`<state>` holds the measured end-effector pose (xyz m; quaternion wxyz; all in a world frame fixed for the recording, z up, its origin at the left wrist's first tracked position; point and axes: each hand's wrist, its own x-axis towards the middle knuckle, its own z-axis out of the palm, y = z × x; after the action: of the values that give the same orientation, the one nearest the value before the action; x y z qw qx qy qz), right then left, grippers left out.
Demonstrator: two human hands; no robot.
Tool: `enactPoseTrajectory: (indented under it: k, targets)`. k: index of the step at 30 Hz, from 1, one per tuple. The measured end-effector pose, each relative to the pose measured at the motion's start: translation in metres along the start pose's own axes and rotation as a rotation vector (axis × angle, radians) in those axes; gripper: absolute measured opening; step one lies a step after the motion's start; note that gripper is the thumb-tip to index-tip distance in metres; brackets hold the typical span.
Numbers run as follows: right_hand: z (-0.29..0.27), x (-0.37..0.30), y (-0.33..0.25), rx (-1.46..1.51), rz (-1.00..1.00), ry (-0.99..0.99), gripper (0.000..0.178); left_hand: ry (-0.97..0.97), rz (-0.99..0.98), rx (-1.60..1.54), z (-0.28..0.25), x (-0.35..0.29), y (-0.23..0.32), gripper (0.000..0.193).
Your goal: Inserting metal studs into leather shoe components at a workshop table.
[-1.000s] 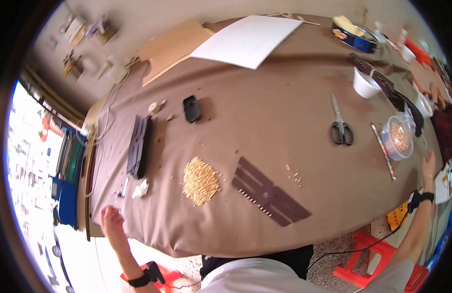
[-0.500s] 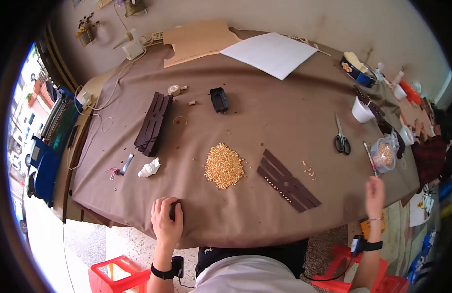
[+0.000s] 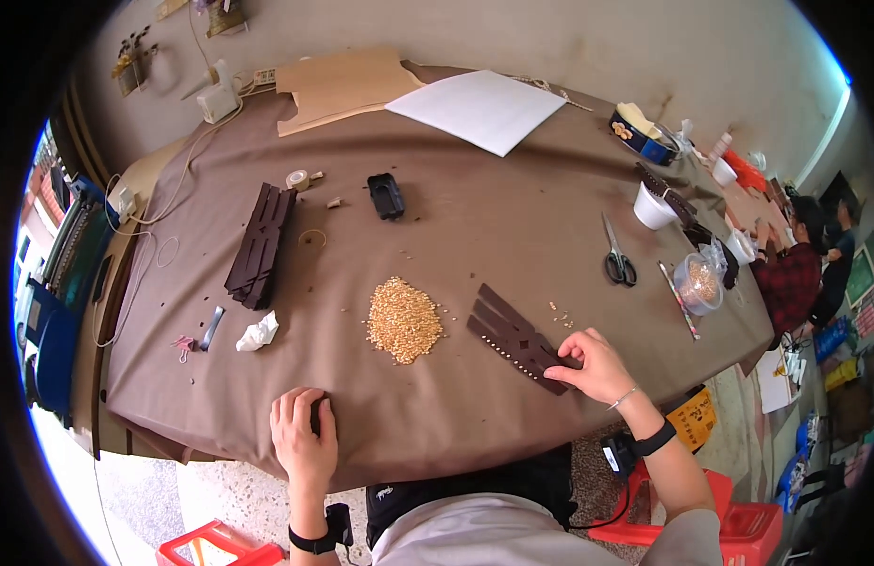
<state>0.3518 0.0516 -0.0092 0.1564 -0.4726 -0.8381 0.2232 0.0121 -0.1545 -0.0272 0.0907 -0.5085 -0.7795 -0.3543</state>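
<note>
My left hand [image 3: 303, 436] rests at the near table edge, its fingers curled around a small dark thing, mostly hidden. At the right, my right hand [image 3: 597, 366] has its thumb and index finger at the near end of a flat dark brown slotted strip [image 3: 517, 332]. A row of small shiny studs runs along the strip's left edge. Left of the strip lies a heap of tiny golden pieces [image 3: 404, 321]. A few loose pieces [image 3: 560, 315] are scattered beyond my right hand. Further left is a stack of similar brown strips [image 3: 260, 247].
Black scissors [image 3: 618, 260], a pencil-like stick [image 3: 680, 300] and a clear tub of small pieces [image 3: 698, 283] lie at the right. A black tray [image 3: 386, 196], tape roll [image 3: 297, 179] and crumpled tissue [image 3: 258, 332] are further left. Other people [image 3: 786, 274] work at the far right.
My right hand has moved left from the table's right side to the strip's near end. My left hand stays by the near edge. The whole view has shifted slightly.
</note>
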Motion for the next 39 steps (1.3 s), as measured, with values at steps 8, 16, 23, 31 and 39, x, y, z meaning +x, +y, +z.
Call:
enactPoseTrajectory:
  k: [8, 16, 23, 31, 39]
  targets:
    - [0.005, 0.009, 0.004, 0.255, 0.05, -0.028, 0.036, -0.003, -0.002, 0.023, 0.001, -0.001, -0.002, 0.011]
    - [-0.055, 0.042, 0.002, 0.76, 0.051, 0.229, 0.009, -0.001, -0.003, 0.024, 0.003, -0.002, 0.0, 0.011]
    - [-0.068, 0.023, 0.091, -0.154, 0.031, 0.456, 0.048, -0.002, -0.012, 0.02, 0.005, 0.0, 0.002, 0.011]
    - [-0.011, 0.003, 0.042, -0.433, -0.053, -0.222, 0.095, -0.015, -0.025, 0.034, 0.004, 0.001, -0.001, 0.011]
    - [0.013, 0.06, 0.015, -0.4, -0.056, -0.233, 0.098, -0.032, -0.038, 0.015, 0.003, 0.001, -0.003, 0.012]
